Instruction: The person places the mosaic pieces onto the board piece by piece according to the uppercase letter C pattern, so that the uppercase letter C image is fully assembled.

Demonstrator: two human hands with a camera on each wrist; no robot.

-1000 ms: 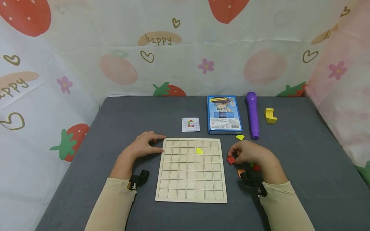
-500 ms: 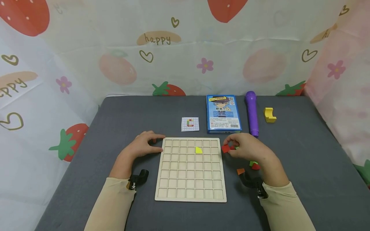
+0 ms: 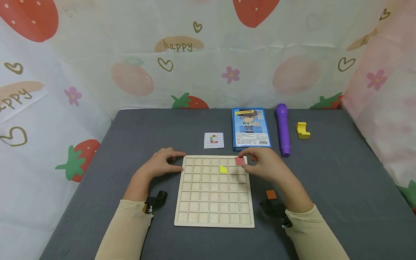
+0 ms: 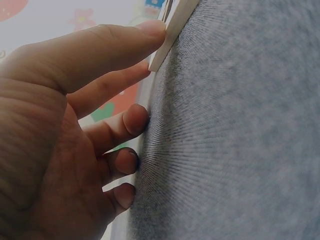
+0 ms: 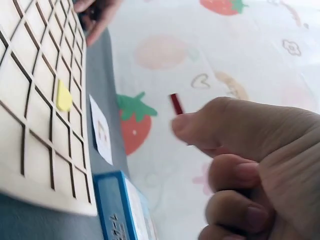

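Observation:
A pale wooden grid board lies on the dark cloth. At its upper left corner my left hand touches the edge with thumb and index finger; the left wrist view shows the other fingers loosely bent beside the board. My right hand pinches a red square tile between thumb and index finger, above the board's upper right corner. In the right wrist view the red tile appears edge-on, clear of the grid. A yellow quarter-round tile sits in a cell near the top.
An orange tile lies near the right wrist. Behind the board are a small pattern card, a blue box, a purple microphone-shaped stick and a yellow curved block. A printed curtain stands behind the table.
My right hand has carried the red tile from the cloth right of the board up and left over its upper right corner. The left hand has stayed at the board's edge.

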